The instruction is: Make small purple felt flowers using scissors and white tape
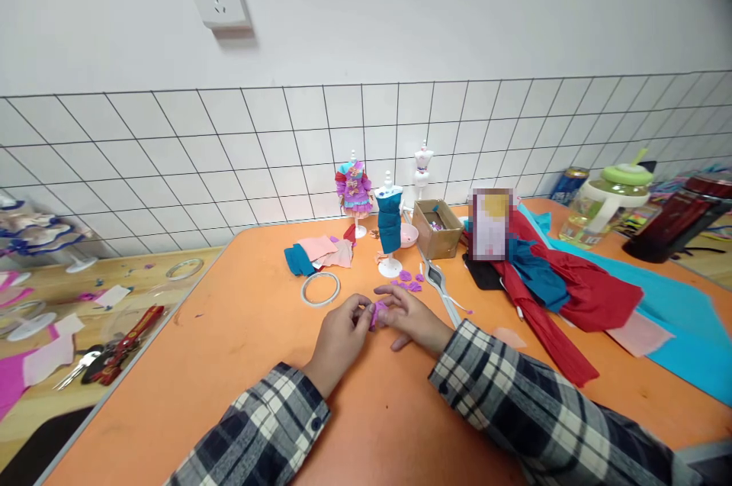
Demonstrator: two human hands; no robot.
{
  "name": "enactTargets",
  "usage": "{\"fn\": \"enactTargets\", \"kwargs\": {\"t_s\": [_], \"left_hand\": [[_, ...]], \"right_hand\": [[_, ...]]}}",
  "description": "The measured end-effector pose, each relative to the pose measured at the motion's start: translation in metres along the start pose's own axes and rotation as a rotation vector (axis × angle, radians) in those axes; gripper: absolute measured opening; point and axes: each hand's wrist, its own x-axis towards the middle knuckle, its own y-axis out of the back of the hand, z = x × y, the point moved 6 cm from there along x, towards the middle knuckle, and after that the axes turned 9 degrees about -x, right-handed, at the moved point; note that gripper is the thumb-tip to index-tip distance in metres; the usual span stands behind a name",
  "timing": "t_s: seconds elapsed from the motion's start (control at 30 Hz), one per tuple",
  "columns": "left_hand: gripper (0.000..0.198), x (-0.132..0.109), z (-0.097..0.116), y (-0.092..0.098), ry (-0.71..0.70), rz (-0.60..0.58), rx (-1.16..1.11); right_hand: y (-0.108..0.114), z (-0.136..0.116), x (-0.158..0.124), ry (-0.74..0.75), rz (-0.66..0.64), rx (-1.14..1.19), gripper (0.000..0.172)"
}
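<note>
A small crumpled piece of purple crepe paper (pixel 377 311) is pinched between my two hands above the orange table. My left hand (pixel 343 333) holds its left side between thumb and fingertips. On its other side, my right hand (pixel 416 320) grips the paper, with the index finger stretched out above. Several purple paper bits (pixel 407 285) lie just beyond my fingers. Behind them stands a mini dress form wrapped in teal paper (pixel 390 220). Tweezers-like grey scissors (pixel 438 280) rest past my right hand. The fingertips partly hide the purple piece.
A roll of white tape (pixel 320 289) and pink and teal scraps (pixel 325 251) lie left. A dressed form (pixel 354 192), a bare form (pixel 422 165) and a cardboard box (pixel 437 230) stand behind. Red crepe paper (pixel 600 291), a jug (pixel 606 207) and a dark red flask (pixel 680 219) occupy the right.
</note>
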Motion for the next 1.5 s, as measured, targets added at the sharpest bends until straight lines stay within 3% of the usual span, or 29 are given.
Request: {"fn": "enactTargets", "kwargs": {"t_s": [0.07,0.2,0.37,0.5,0.7,0.83,1.03,1.23,1.5], "left_hand": [[0.022,0.000,-0.001,-0.002,-0.003,-0.017,-0.008],[0.025,0.001,-0.006,-0.003,0.014,-0.038,-0.057],[0.029,0.000,-0.005,-0.007,0.024,-0.128,-0.083],[0.022,0.000,-0.009,-0.012,0.147,-0.199,-0.277],[0.029,0.006,-0.010,-0.006,0.164,-0.072,-0.480],[0.031,0.006,-0.016,-0.008,0.216,-0.065,-0.513],[0.039,0.004,-0.018,-0.002,0.276,-0.004,-0.530],[0.039,0.000,-0.011,-0.014,0.247,-0.218,-0.284],[0.034,-0.014,-0.018,-0.017,0.452,-0.461,-0.402]], "right_hand": [[0.002,0.001,0.001,0.004,0.065,-0.036,0.056],[0.013,0.004,0.004,-0.062,0.169,0.009,0.031],[0.031,0.003,0.005,-0.058,0.231,0.029,0.023],[0.031,-0.001,0.002,-0.001,0.251,0.032,0.033],[0.000,0.002,-0.001,0.016,0.079,-0.069,0.052],[0.000,0.008,0.003,0.003,0.170,-0.145,0.052],[0.001,0.009,0.005,0.040,0.105,-0.176,0.050],[0.005,0.011,0.004,0.036,0.124,-0.235,0.052],[0.007,0.008,0.006,0.129,0.041,-0.251,0.054]]}}
